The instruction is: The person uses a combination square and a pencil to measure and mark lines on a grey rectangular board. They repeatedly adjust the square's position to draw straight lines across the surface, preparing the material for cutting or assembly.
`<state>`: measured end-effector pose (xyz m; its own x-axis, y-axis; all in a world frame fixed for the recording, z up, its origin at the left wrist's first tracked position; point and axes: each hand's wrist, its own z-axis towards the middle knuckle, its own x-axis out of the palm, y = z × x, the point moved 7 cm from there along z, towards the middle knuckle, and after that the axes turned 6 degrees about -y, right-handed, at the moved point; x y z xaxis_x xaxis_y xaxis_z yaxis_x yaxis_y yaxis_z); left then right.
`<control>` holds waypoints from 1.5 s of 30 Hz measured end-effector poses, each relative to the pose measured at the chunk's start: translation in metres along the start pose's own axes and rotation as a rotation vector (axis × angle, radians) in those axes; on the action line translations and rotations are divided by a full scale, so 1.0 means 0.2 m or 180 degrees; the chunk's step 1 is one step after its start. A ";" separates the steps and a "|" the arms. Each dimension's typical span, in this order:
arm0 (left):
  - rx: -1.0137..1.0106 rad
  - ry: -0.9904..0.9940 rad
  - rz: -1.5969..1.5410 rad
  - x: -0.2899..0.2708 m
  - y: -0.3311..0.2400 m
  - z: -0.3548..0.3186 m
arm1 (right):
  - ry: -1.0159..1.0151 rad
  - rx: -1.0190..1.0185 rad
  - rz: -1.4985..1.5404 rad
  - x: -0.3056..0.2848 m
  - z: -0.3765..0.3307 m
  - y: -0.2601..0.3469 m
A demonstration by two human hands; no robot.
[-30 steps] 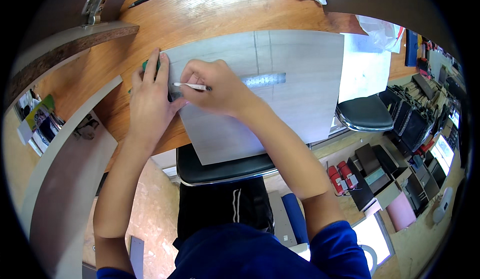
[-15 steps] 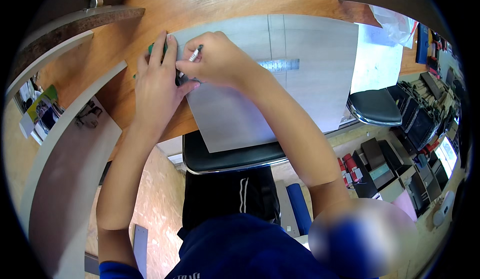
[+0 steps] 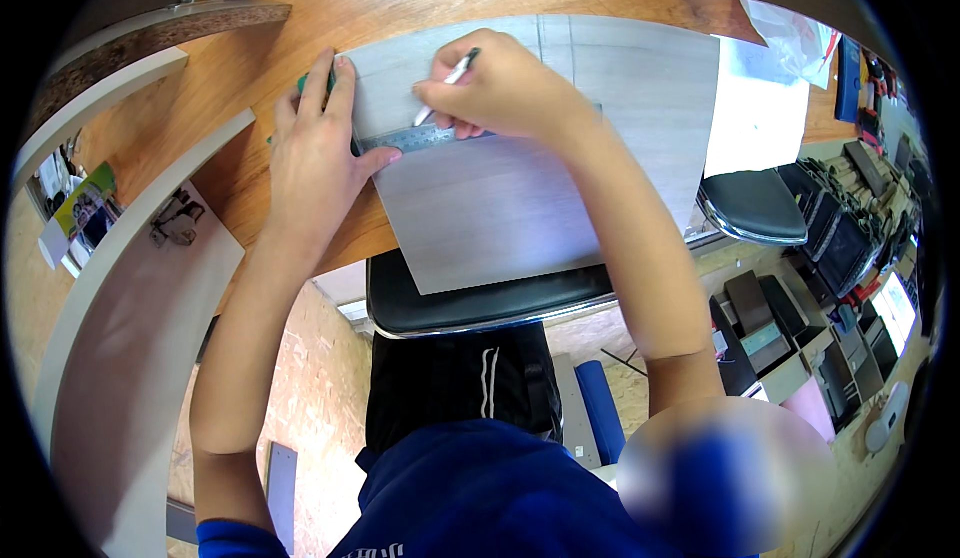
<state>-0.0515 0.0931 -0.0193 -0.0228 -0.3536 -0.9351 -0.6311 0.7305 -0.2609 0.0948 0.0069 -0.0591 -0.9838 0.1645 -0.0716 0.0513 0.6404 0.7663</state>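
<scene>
A grey wood-grain panel (image 3: 640, 188) lies on the wooden table, its near edge reaching over a black stool seat. Two thin parallel lines cross its far part. My left hand (image 3: 318, 158) grips a try square at the panel's left edge. Green bits of its stock show beside the fingers, and my thumb rests at the marked steel blade (image 3: 415, 139), which lies across the panel. A white pen (image 3: 455, 76) with a dark end sits in my right hand (image 3: 500, 86), tip pointing down just beyond the blade. My right hand covers part of the blade.
Upright boards (image 3: 130, 258) stand close by my left forearm. The black stool (image 3: 450, 293) is under the near table edge. To the right are a white sheet (image 3: 755, 108), a clear plastic bag (image 3: 785, 33), another black stool (image 3: 750, 203) and boxes on the floor.
My right hand has moved right and away from my left hand with the pen, uncovering the blade's left part. My left hand stays on the square. The view has shifted slightly.
</scene>
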 end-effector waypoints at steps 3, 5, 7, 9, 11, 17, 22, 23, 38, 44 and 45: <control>0.0072 -0.0050 0.0067 0.00 -0.01 0.00 | -0.0152 -0.0039 -0.0139 -0.14 -0.06 -0.05; 0.0069 -0.0042 0.0103 0.00 -0.01 0.00 | -0.0244 -0.0068 -0.0238 -0.23 -0.10 -0.07; 0.0043 -0.0010 0.0123 0.00 0.00 0.00 | -0.0333 -0.0046 -0.0358 -0.31 -0.14 -0.09; 0.0021 0.0017 0.0115 0.00 0.00 0.00 | -0.0423 0.0028 -0.0493 -0.37 -0.16 -0.10; 0.0014 0.0026 0.0138 0.00 0.00 0.00 | -0.0389 0.0028 -0.0504 -0.37 -0.16 -0.08; -0.0108 0.0189 0.0124 0.00 -0.01 0.01 | -0.0020 -0.0033 -0.0406 -0.08 -0.02 0.02; -0.0015 0.0079 0.0087 0.01 0.00 0.01 | 0.0060 -0.0091 -0.0423 -0.04 0.00 0.04; -0.0020 0.0077 0.0093 0.01 0.00 0.01 | 0.0016 -0.0056 -0.0469 -0.10 -0.01 0.01; -0.0199 0.0249 0.0065 -0.01 -0.03 0.01 | -0.0082 -0.0083 -0.0766 -0.29 -0.09 -0.03; -0.0213 0.0297 0.0162 0.00 -0.02 0.02 | -0.0200 0.0019 -0.0652 -0.29 -0.09 -0.03; -0.0227 0.0305 0.0163 0.00 -0.03 0.01 | -0.0252 0.0085 -0.0626 -0.36 -0.11 -0.06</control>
<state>-0.0456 0.0909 -0.0182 -0.1281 -0.3737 -0.9187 -0.6807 0.7068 -0.1926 0.1615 -0.0291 -0.0485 -0.9588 0.0922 -0.2688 -0.1347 0.6855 0.7155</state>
